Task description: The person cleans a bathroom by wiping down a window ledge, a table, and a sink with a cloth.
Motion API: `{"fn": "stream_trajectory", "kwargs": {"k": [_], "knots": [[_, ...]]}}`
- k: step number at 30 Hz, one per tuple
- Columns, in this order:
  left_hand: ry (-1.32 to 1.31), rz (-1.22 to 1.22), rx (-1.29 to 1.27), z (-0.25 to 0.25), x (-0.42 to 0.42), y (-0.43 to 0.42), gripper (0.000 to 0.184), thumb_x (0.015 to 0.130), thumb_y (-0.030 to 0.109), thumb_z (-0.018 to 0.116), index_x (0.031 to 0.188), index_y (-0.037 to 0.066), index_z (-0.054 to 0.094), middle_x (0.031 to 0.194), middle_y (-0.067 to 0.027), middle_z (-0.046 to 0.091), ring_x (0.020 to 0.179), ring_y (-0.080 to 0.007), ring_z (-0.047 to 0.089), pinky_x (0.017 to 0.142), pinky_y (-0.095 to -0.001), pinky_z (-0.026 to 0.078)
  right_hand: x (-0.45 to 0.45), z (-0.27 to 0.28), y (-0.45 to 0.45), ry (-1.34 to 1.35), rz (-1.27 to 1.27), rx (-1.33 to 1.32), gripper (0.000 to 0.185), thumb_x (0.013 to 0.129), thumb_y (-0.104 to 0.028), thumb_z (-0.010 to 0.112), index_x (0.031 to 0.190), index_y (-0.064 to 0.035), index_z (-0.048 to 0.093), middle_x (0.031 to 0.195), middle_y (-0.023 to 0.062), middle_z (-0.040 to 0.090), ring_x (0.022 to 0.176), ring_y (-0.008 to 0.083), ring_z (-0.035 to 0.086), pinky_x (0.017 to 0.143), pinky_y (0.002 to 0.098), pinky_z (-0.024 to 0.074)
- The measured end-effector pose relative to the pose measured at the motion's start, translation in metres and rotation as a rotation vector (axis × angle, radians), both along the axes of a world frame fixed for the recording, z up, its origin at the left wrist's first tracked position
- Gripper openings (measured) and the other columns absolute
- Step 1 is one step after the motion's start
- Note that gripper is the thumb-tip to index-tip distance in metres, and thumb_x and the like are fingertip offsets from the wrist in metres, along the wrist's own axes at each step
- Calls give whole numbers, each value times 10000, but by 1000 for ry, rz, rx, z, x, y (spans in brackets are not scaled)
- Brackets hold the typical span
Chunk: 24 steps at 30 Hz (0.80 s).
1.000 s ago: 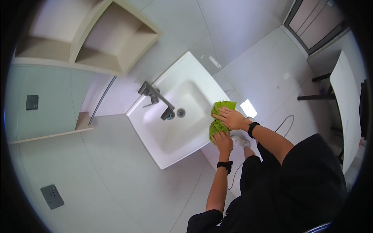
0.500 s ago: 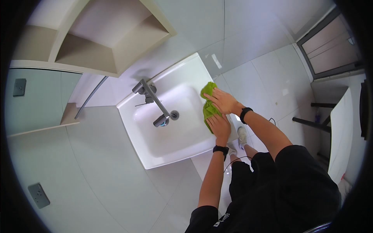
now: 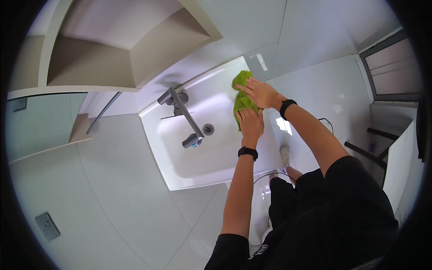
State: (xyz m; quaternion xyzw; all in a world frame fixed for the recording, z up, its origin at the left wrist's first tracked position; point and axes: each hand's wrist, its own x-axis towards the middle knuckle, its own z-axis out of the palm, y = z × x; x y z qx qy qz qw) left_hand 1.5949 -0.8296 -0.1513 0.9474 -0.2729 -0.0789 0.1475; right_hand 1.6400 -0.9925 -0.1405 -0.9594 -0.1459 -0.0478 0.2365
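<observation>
A crumpled green cloth (image 3: 241, 101) lies along the right rim of the white sink (image 3: 175, 176), close to its back right corner. My right hand (image 3: 262, 93) holds the upper part of the cloth against the rim, fingers stretched over it. Just below, my left hand (image 3: 250, 123) presses the lower part with its fingers bent over the fabric. Both palms face down and are partly hidden. A grey faucet (image 3: 189, 118) reaches over the basin, left of the cloth, its spout end near the drain (image 3: 208, 129).
An open shelf cabinet (image 3: 94, 58) and a mirror (image 3: 42, 123) hang on the wall at upper left. A wall socket (image 3: 47, 226) is at lower left. On the right stands a white panel with dark legs (image 3: 365, 155). A thin black cable hangs near my legs.
Both hands and the cloth have slid along the sink's right rim toward the back corner at the wall. The camera view has shifted slightly.
</observation>
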Motion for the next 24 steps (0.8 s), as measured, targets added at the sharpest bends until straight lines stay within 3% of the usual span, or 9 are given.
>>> {"fn": "stream_trajectory", "kwargs": {"k": [6, 12, 18, 24], "knots": [[-67, -11, -108, -10, 49, -8, 556, 1026, 352, 470, 1271, -146, 435, 1263, -363, 489, 1252, -497, 409, 1121, -608, 235, 46, -8, -9, -19, -25, -36, 586, 961, -182, 538, 1520, -119, 376, 1245, 146, 574, 1249, 327, 500, 1187, 428, 316], [44, -7, 24, -4, 71, -14, 648, 1035, 393, 436, 1394, -143, 368, 1376, -344, 451, 1359, -455, 352, 1183, -575, 184, 58, -7, -13, 48, -3, -68, 599, 940, -171, 551, 1513, -127, 384, 1363, 121, 564, 1341, 270, 465, 1246, 423, 234], [30, -23, -70, -11, 76, -11, 588, 1044, 367, 425, 1311, -156, 393, 1324, -377, 433, 1301, -507, 350, 1131, -615, 197, 57, -4, -14, 57, -5, 1, 609, 918, -151, 578, 1501, -126, 403, 1393, 102, 556, 1373, 272, 442, 1254, 436, 220], [140, -52, 141, -7, 93, -19, 634, 1054, 399, 387, 1363, -155, 377, 1382, -362, 423, 1358, -479, 325, 1178, -596, 164, 67, -12, -21, 34, 11, 71, 618, 910, -139, 565, 1504, -117, 395, 1414, 133, 531, 1389, 308, 420, 1253, 475, 202]]}}
